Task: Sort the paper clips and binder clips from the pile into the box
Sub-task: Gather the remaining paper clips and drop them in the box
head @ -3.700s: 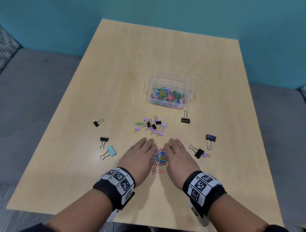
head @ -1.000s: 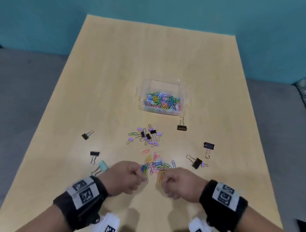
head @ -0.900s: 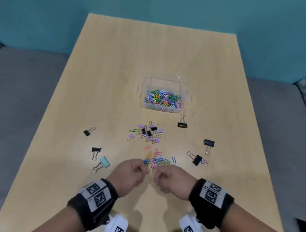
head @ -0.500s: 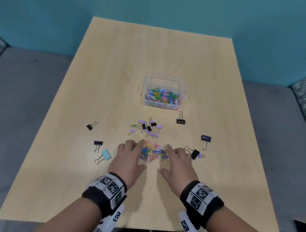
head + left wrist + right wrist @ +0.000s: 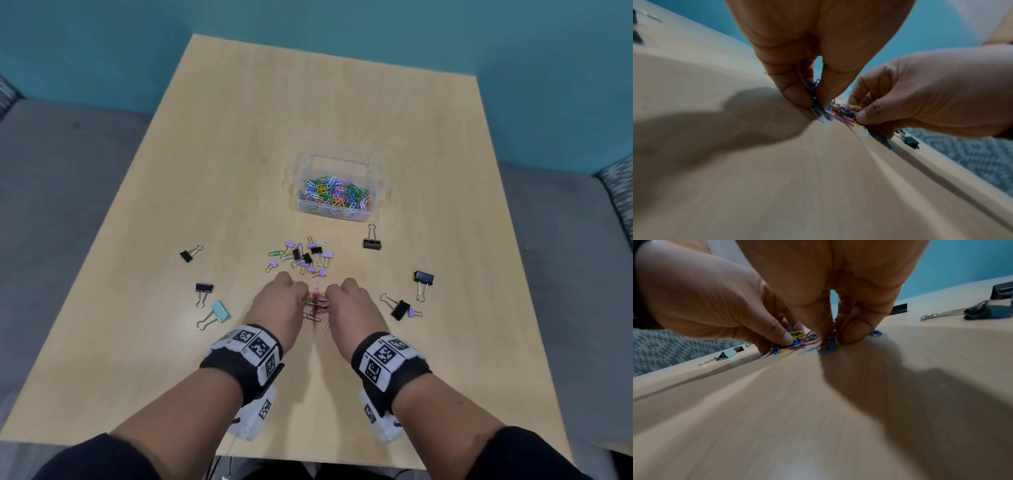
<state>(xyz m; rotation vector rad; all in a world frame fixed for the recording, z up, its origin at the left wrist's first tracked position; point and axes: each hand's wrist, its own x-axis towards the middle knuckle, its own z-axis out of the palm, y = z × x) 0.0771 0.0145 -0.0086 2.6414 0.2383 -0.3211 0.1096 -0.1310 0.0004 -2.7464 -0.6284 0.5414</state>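
Observation:
A small bunch of coloured paper clips (image 5: 317, 305) lies on the wooden table (image 5: 239, 171) between my two hands. My left hand (image 5: 279, 303) has curled fingers, and thumb and fingers pinch blue paper clips (image 5: 817, 110) against the tabletop. My right hand (image 5: 351, 303) is curled the same way and pinches clips (image 5: 829, 344) at the other side of the bunch. The clear plastic box (image 5: 337, 216) stands farther back with many coloured paper clips inside. A cluster of small purple and black binder clips (image 5: 305, 257) lies between the hands and the box.
Larger binder clips lie scattered: black ones (image 5: 372, 242) (image 5: 423, 277) (image 5: 399, 309) to the right, two black ones (image 5: 186, 255) (image 5: 204, 287) and a light blue one (image 5: 220, 311) to the left. Grey seating surrounds the table, with a teal wall behind.
Half a second ago both hands lay flat with fingers spread around the paper clips. Now the fingers have curled in, bunching the clips together and pinching them.

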